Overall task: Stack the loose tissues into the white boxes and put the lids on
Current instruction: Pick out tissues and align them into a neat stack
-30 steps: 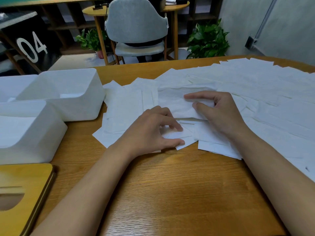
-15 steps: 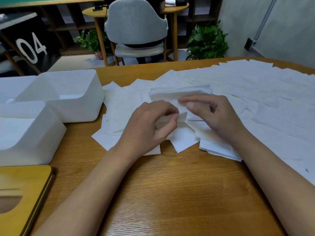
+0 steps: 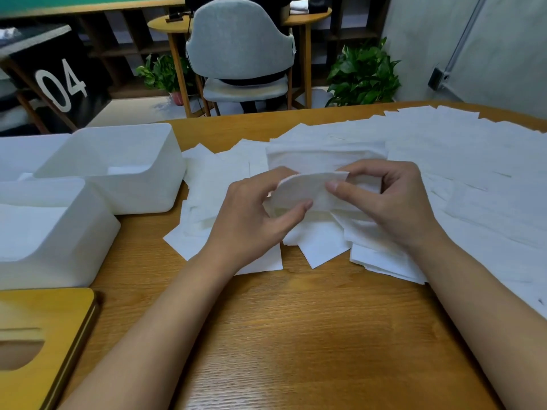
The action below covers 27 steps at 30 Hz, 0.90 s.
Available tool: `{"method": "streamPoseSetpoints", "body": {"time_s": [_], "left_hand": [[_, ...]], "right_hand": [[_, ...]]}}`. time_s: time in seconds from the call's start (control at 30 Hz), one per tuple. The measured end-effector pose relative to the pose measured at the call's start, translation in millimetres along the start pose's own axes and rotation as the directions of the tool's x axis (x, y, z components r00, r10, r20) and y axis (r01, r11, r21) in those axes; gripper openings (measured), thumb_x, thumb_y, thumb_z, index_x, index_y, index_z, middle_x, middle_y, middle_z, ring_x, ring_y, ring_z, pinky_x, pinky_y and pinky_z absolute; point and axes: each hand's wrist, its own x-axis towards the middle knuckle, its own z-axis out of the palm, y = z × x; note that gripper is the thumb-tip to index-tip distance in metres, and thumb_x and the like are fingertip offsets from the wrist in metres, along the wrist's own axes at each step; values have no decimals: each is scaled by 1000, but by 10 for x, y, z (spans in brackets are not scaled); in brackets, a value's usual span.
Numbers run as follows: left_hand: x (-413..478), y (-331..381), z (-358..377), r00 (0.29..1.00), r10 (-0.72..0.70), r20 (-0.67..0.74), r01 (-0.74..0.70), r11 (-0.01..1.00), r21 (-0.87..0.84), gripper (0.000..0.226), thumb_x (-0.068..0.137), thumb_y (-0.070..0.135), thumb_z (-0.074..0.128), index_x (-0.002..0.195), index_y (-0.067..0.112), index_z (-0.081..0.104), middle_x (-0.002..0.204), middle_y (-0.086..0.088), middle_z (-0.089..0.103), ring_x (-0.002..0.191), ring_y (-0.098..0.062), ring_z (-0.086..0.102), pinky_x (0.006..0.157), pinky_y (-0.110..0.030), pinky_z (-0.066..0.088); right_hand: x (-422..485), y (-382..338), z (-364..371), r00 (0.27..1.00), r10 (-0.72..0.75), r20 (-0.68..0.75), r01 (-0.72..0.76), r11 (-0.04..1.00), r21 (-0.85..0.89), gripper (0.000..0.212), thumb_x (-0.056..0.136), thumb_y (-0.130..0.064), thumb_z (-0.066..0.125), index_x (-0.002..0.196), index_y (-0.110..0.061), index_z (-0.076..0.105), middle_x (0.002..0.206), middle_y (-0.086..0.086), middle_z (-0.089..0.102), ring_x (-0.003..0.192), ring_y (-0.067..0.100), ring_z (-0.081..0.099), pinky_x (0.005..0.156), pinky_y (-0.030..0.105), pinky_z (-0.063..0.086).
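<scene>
Holding a folded tissue [image 3: 307, 190] just above the table, the left hand [image 3: 251, 214] and the right hand [image 3: 393, 202] are each pinching one end of it between thumb and curled fingers, and the sheet is bowing upward between them. Beneath the hands and off to the right, the loose tissues [image 3: 461, 161] are lying in overlapping sheets, covering the far and right part of the wooden table [image 3: 296, 335]. At the left, two lidless white boxes are standing side by side, very close together. The far box [image 3: 124, 173] is showing a little white material low inside. The near box [image 3: 59, 238] is showing only white within, so its contents cannot be told apart from its walls. A wooden lid [image 3: 44, 335] with a slot is lying flat at the near-left corner, just in front of the near box. Beyond the table, a grey chair [image 3: 239, 48] is standing with its back to the camera, flanked by a large plant [image 3: 364, 75] and a small plant [image 3: 162, 72]. A dark panel [image 3: 62, 84] bearing "04" is leaning at the left, and a pale wall [image 3: 503, 39] is closing off the right side.
</scene>
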Motion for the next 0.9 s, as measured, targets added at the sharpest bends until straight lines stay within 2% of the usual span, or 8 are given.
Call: {"method": "streamPoseSetpoints", "body": {"time_s": [0.13,0.2,0.3,0.37,0.5,0.7,0.8,0.9], "left_hand": [[0,-21,-4,993,-101,69,104,994,-34,14,93,23,81,106,19,79,94,15,74,89,-4,66,71,-17,47],[11,-8,-9,987,-143,72,148,985,-83,14,95,26,79,108,20,79,98,15,74,97,-10,68,76,-26,53],[50,30,-74,968,-251,27,249,933,-259,14,97,25,76,109,19,79,102,13,77,98,-7,72,76,-23,57],[76,37,-133,955,-295,-6,281,916,-285,15,95,25,77,109,21,78,104,18,76,96,-1,71,72,-15,54],[94,27,-213,935,-349,55,350,895,-277,25,85,22,87,107,28,77,103,21,76,92,1,72,73,-15,55],[90,44,-233,925,-356,137,378,901,-214,38,78,27,92,113,30,78,106,11,77,97,-10,74,80,-34,63],[90,46,-237,921,-354,161,383,900,-210,40,78,28,92,115,31,77,103,8,78,93,-13,75,76,-33,63],[87,59,-228,921,-349,173,381,900,-213,44,77,27,93,117,32,75,101,6,79,89,-14,75,72,-30,63]], "right_hand": [[55,4,-68,991,75,-110,-53,981,185,9,81,-17,87,81,-24,82,89,-2,79,95,24,74,90,38,56],[73,29,-88,981,148,-129,-114,965,237,5,82,-16,85,84,-19,83,93,4,79,100,30,73,98,46,55],[73,35,-98,963,228,-141,-199,961,192,6,82,-17,85,87,-18,82,93,2,79,98,24,74,96,40,55],[68,21,-94,958,266,-111,-245,954,171,7,82,-20,86,88,-19,82,98,3,80,97,23,76,95,41,57],[38,-36,-50,972,220,76,-228,967,115,25,83,-28,85,106,-18,80,113,3,78,108,25,74,103,50,55],[-16,-99,29,956,163,244,-168,986,0,44,91,-25,78,132,-33,66,120,-6,71,107,12,69,85,26,57],[-21,-81,54,960,130,248,-118,991,-66,56,95,-20,78,141,-42,56,127,-9,65,113,15,65,92,36,59],[-30,-79,72,961,123,249,-99,989,-107,66,96,-20,76,146,-50,47,141,-17,56,125,15,59,105,48,54]]}}
